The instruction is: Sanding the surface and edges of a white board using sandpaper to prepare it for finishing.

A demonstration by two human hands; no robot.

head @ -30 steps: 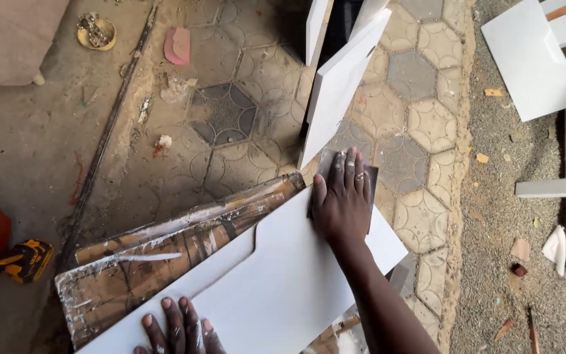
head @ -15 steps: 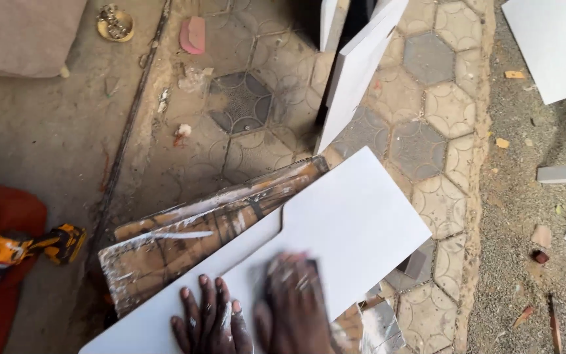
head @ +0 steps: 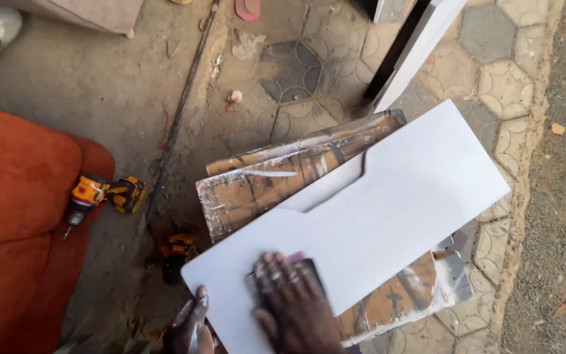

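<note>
Carefully now: your right hand (head: 294,305) presses flat, fingers spread, on a dark sanding pad (head: 296,275) atop the white panel (head: 375,216), while your left hand (head: 190,322) pinches its corner at seven o'clock. That panel lies skewed across the paint-streaked board (head: 276,174), overhanging toward four o'clock; a hard push there could tip it onto the paving (head: 492,59).

The board (head: 388,210) under the right hand (head: 296,308) is plain white. Just beyond the grip, the surface (head: 276,177) shows streaky brown and black with whitish smears. Left of the grip lie a yellow-and-black drill (head: 103,195) and an orange cushion (head: 14,216). The floor (head: 492,46) carries grey and beige hexagon tiles with ring patterns.
</note>
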